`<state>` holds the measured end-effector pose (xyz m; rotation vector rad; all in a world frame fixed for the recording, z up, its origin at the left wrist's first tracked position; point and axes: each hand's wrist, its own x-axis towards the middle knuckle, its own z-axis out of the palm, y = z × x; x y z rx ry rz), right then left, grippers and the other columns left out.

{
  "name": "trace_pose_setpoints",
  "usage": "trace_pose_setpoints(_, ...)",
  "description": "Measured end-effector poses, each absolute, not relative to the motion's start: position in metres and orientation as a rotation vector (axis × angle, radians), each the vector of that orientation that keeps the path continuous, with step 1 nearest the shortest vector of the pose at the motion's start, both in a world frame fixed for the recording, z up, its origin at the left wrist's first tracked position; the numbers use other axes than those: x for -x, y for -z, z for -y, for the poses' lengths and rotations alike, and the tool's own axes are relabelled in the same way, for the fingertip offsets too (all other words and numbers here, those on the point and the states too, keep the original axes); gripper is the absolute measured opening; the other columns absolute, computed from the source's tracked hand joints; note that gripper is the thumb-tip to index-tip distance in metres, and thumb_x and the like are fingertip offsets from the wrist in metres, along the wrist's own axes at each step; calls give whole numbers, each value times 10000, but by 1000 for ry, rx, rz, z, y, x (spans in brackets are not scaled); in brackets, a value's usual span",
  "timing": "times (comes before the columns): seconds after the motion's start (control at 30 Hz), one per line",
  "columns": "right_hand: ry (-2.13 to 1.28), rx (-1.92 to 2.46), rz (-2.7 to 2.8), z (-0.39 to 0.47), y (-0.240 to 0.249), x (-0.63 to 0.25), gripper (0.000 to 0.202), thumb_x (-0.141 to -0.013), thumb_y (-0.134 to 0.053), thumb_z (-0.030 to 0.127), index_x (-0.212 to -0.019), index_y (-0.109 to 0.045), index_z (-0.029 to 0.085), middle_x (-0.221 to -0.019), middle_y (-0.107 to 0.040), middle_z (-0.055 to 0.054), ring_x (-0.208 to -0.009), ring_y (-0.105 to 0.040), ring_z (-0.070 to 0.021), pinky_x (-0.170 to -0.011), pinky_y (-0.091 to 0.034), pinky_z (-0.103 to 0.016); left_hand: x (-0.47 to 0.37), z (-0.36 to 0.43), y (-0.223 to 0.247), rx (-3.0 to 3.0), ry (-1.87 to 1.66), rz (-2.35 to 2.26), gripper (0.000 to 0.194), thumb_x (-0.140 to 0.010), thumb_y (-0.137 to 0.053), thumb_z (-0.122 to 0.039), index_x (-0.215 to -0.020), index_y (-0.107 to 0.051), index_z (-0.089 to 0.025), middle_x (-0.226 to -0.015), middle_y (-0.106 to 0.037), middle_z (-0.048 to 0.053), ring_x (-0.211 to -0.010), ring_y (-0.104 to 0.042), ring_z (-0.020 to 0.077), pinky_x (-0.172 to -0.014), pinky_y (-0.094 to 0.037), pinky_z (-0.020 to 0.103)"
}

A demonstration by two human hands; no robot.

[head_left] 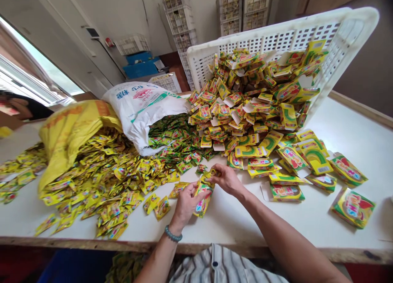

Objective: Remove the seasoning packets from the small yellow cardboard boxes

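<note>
My left hand (186, 201) is closed around a small yellow and green candy box (202, 207), which stands tilted over the white table. At the box's upper end, the fingers of my right hand (227, 179) pinch a yellow candy packet (208, 175); how far it sits inside the box is hidden. A few loose yellow packets (161, 207) lie just left of my left hand. Beyond them spreads a big heap of yellow packets (119, 172), and green packets (172, 133) pile up behind my hands.
A tipped white crate (357, 33) spills many candy boxes (245, 107) onto the table (233, 229). Several boxes (353, 207) lie at the right. A yellow sack (70, 123) and a white sack (138, 107) lie open at the left. Stacked crates (181, 21) stand behind.
</note>
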<state>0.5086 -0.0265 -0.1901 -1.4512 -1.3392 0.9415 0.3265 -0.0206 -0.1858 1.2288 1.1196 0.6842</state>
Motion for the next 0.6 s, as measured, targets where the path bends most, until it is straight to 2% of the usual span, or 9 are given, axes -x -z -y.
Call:
trace_pose_setpoints(0.13, -773, 1451, 1484, 31, 185, -500, 113, -730, -698, 240, -695, -615, 171, -727, -590, -14, -690, -506, -150, -635, -356, -245, -320, 21, 185, -1189, -688, -1039, 430, -670, -774, -374, -1012, -659, -140, -823, -734, 59, -684, -667, 190, -648, -517, 282)
trace_pose_setpoints(0.23, -1004, 1328, 1467, 34, 182, -496, 142, -790, -639, 288, -713, -637, 169, -706, -611, -17, -674, -526, -154, -625, -378, -248, -314, 18, 187, -1221, -660, -1003, 441, -711, -742, -392, -1062, -654, -140, -858, -740, 72, -714, -675, 199, -649, -513, 279)
trace_pose_setpoints(0.3, -1210, 1181, 1397, 34, 180, -497, 198, -812, -613, 361, -803, -649, 167, -737, -633, -18, -694, -546, -159, -637, -407, -250, -311, 16, 186, -1224, -635, -999, 459, -710, -744, -396, -1079, -648, -140, -865, -741, 71, -721, -679, 200, -655, -516, 279)
trace_pose_setpoints(0.37, -1273, 1107, 1347, 33, 179, -499, 234, -811, -610, 386, -881, -642, 165, -782, -642, -20, -718, -554, -160, -651, -422, -252, -310, 15, 184, -1220, -628, -996, 472, -699, -757, -385, -1090, -647, -144, -892, -743, 73, -742, -684, 202, -679, -523, 284)
trace_pose_setpoints(0.53, -975, 1321, 1491, 32, 180, -498, 60, -786, -636, 227, -756, -665, 184, -730, -624, -14, -689, -541, -155, -640, -390, -250, -309, 17, 183, -1201, -654, -970, 504, -699, -764, -360, -1145, -634, -163, -949, -742, 87, -790, -691, 211, -724, -526, 291)
trace_pose_setpoints(0.6, -916, 1357, 1496, 32, 182, -496, 50, -767, -673, 235, -754, -673, 187, -766, -622, -23, -692, -545, -154, -640, -391, -251, -307, 18, 186, -1177, -662, -972, 530, -696, -768, -344, -1174, -620, -170, -952, -742, 85, -783, -691, 209, -725, -527, 293)
